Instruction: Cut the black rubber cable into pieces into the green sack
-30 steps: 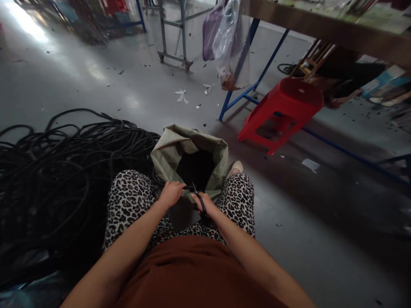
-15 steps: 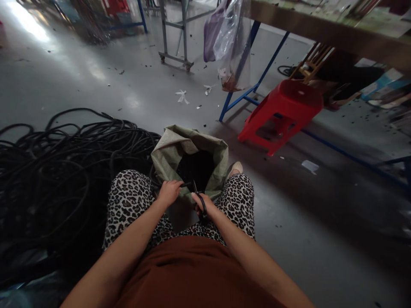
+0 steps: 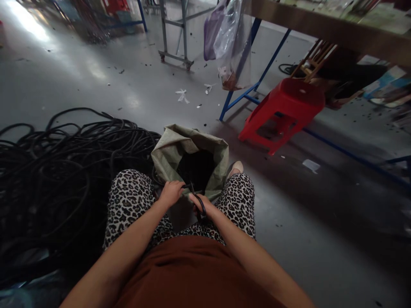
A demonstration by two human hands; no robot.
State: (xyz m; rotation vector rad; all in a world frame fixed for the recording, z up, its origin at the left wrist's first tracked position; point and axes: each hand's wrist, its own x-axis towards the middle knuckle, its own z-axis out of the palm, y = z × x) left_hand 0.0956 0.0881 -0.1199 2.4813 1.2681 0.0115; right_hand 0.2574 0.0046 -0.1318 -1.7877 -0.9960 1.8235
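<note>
I sit with leopard-print legs on either side of an open green woven sack [image 3: 170, 149] that holds dark pieces. My left hand [image 3: 171, 192] is closed around a thin black cable end just above the sack's near rim. My right hand [image 3: 201, 204] grips black-handled scissors [image 3: 196, 196], whose blades point at the cable close to my left fingers. Both hands sit together over the sack's mouth.
A big tangle of black cable [image 3: 58, 171] covers the floor on my left. A tipped red plastic stool [image 3: 282, 112] leans by a blue-legged table [image 3: 321, 25] at right, with plastic bags [image 3: 227, 38] hanging off it. A wheeled metal frame [image 3: 175, 34] stands farther back.
My right hand with the scissors has shifted slightly left, toward my left hand. The left hand and the sack stay where they were.
</note>
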